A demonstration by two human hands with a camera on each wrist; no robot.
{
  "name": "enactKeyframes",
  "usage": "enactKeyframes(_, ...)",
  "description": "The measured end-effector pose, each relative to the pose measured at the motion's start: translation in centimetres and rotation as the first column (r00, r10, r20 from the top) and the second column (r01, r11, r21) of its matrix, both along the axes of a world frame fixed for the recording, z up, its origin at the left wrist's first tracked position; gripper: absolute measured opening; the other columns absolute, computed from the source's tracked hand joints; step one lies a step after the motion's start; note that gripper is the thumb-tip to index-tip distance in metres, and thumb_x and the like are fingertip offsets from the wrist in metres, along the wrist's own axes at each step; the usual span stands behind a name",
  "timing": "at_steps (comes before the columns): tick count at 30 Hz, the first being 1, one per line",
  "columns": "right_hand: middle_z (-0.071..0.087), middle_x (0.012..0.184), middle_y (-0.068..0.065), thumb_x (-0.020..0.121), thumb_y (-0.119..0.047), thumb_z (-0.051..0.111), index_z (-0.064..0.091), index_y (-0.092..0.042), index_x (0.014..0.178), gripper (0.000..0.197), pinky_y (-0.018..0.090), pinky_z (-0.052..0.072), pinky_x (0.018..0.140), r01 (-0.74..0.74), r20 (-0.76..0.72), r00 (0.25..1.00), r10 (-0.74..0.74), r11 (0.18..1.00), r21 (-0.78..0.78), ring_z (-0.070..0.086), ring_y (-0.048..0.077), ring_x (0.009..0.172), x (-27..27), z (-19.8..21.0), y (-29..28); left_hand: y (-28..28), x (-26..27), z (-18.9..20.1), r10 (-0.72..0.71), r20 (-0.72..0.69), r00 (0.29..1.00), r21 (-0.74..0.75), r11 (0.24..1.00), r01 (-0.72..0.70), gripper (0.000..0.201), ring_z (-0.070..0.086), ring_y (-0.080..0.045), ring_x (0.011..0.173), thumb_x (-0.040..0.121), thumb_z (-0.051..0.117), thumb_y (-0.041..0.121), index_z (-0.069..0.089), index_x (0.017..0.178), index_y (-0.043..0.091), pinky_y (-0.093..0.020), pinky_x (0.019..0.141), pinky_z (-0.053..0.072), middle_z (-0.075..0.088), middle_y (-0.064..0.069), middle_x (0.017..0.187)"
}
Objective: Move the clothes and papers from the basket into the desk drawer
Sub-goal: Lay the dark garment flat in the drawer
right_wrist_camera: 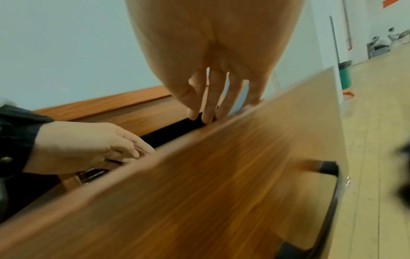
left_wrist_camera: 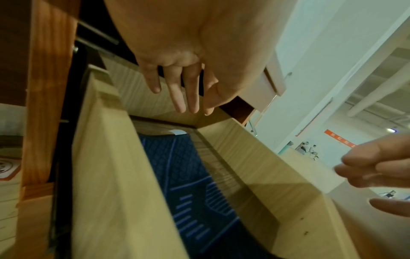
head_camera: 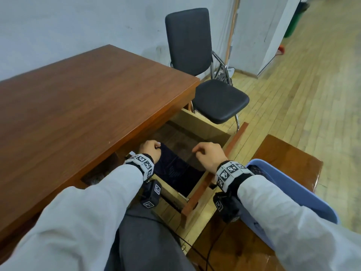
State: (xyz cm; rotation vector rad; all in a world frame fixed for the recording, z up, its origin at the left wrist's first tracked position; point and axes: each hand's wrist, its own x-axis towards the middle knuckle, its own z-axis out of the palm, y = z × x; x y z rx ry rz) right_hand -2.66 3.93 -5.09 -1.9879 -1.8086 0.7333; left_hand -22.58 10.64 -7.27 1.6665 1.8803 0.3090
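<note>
Head view: the dark blue garment is seen lying flat in the open desk drawer, its long axis running from front to back. The left hand is held over its far end, nearer than the right hand; both are loosely curled and nothing is grasped. The blue basket is placed at the right.

Left wrist view: relaxed fingers hang above the garment, apart from it.

Right wrist view: the right hand's fingers are shown just above the drawer front; contact cannot be told.
</note>
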Motion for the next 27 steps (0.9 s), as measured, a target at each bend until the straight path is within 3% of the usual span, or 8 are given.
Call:
enactKeyframes(3, 0.061, 0.089, -0.007, 0.092, -0.015, 0.049, 0.069, -0.023, 0.096, 0.021, 0.020, 0.041, 0.070, 0.134, -0.001, 0.991, -0.135, 0.985, 0.111, 0.060, 0.014, 0.084, 2.2, 1.9, -1.6, -0.9, 1.1, 1.7, -0.029, 0.051, 0.998, 0.027, 0.999, 0.027, 0.026, 0.059, -0.027, 0.113, 0.093, 0.050, 0.011, 0.065, 0.113, 0.017, -0.033, 0.096, 0.047, 0.063, -0.005, 0.124)
enactKeyframes(7, 0.064, 0.094, -0.002, 0.092, -0.015, 0.049, 0.068, -0.018, 0.098, 0.019, 0.021, 0.041, 0.066, 0.254, 0.053, 0.964, -0.262, 0.960, 0.115, 0.056, 0.015, 0.083, 6.3, 3.3, -4.7, -2.8, 4.0, 3.8, -0.095, 0.095, 0.991, 0.082, 0.993, 0.088, 0.023, 0.058, -0.026, 0.114, 0.092, 0.050, 0.014, 0.064, 0.108, 0.022, -0.036, 0.099, 0.047, 0.063, -0.003, 0.122)
enactKeyframes(11, 0.060, 0.116, 0.008, 0.090, -0.022, 0.054, 0.064, -0.012, 0.110, 0.025, 0.029, 0.044, 0.079, 0.331, 0.220, 0.924, -0.314, 0.943, -0.042, 0.058, 0.026, 0.100, 10.0, 3.0, -8.1, -5.2, 8.1, 5.4, -0.189, 0.129, 0.974, 0.099, 0.979, 0.177, 0.023, 0.059, -0.023, 0.113, 0.093, 0.050, 0.016, 0.064, 0.111, 0.020, -0.033, 0.096, 0.045, 0.064, -0.001, 0.120)
enactKeyframes(16, 0.051, 0.098, 0.009, 0.086, -0.035, 0.061, 0.051, -0.008, 0.101, 0.033, 0.026, 0.038, 0.054, 0.375, 0.230, 0.919, -0.319, 0.887, -0.270, 0.054, 0.026, 0.081, 11.9, 1.4, -10.8, -8.5, 12.9, 6.4, -0.315, 0.155, 0.936, 0.062, 0.949, 0.309, 0.019, 0.063, -0.024, 0.105, 0.091, 0.053, 0.018, 0.066, 0.106, 0.020, -0.033, 0.095, 0.051, 0.068, -0.003, 0.112)
enactKeyframes(18, 0.053, 0.096, 0.010, 0.088, -0.036, 0.061, 0.048, -0.004, 0.115, 0.044, 0.025, 0.035, 0.047, 0.381, 0.206, 0.922, -0.327, 0.859, -0.342, 0.055, 0.024, 0.077, 12.2, 0.5, -11.2, -9.9, 14.5, 6.0, -0.397, 0.121, 0.910, -0.007, 0.916, 0.401, 0.015, 0.066, -0.026, 0.096, 0.090, 0.053, 0.017, 0.066, 0.096, 0.020, -0.037, 0.092, 0.054, 0.069, -0.006, 0.100)
enactKeyframes(21, 0.058, 0.121, 0.016, 0.089, -0.038, 0.061, 0.035, -0.001, 0.136, 0.065, 0.026, 0.042, 0.055, 0.422, 0.188, 0.906, -0.378, 0.831, -0.362, 0.062, 0.028, 0.100, 12.4, -0.4, -11.6, -12.0, 16.6, 5.0, -0.539, 0.003, 0.843, -0.136, 0.835, 0.534, 0.014, 0.065, -0.028, 0.085, 0.089, 0.056, 0.026, 0.064, 0.083, 0.016, -0.036, 0.085, 0.055, 0.065, -0.010, 0.087)
enactKeyframes(24, 0.059, 0.125, 0.016, 0.090, -0.036, 0.061, 0.039, -0.003, 0.135, 0.060, 0.027, 0.045, 0.066, 0.433, 0.175, 0.902, -0.396, 0.828, -0.356, 0.062, 0.028, 0.108, 12.3, -0.9, -11.8, -12.9, 17.9, 3.8, -0.581, -0.118, 0.805, -0.203, 0.808, 0.553, 0.039, 0.063, -0.029, 0.102, 0.088, 0.059, 0.042, 0.063, 0.110, 0.011, -0.036, 0.088, 0.051, 0.066, -0.011, 0.111)
enactKeyframes(27, 0.064, 0.113, 0.014, 0.089, -0.034, 0.060, 0.051, -0.004, 0.127, 0.049, 0.022, 0.041, 0.052, 0.404, 0.139, 0.914, -0.380, 0.843, -0.355, 0.064, 0.025, 0.097, 12.4, -1.3, -11.7, -13.2, 18.5, 3.5, -0.565, -0.171, 0.807, -0.224, 0.820, 0.526, 0.054, 0.061, -0.030, 0.108, 0.087, 0.058, 0.049, 0.054, 0.122, 0.008, -0.036, 0.089, 0.049, 0.063, -0.011, 0.120)
